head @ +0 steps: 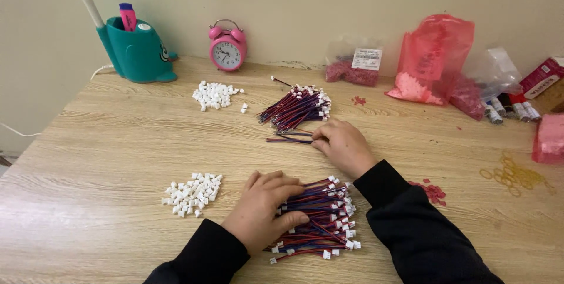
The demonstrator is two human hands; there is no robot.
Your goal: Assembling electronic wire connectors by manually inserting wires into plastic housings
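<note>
My left hand rests palm down on the left end of a near pile of red and blue wire leads with white plugs, fingers curled over the wires. My right hand reaches forward, and its fingertips pinch the end of a few loose leads lying flat on the table. Just beyond them lies a second bundle of the same leads. Both arms wear black sleeves.
Two heaps of small white connector housings lie on the wooden table, one near left, one far left. At the back stand a teal pen holder, a pink alarm clock and red bags of parts. Yellow rubber bands lie right.
</note>
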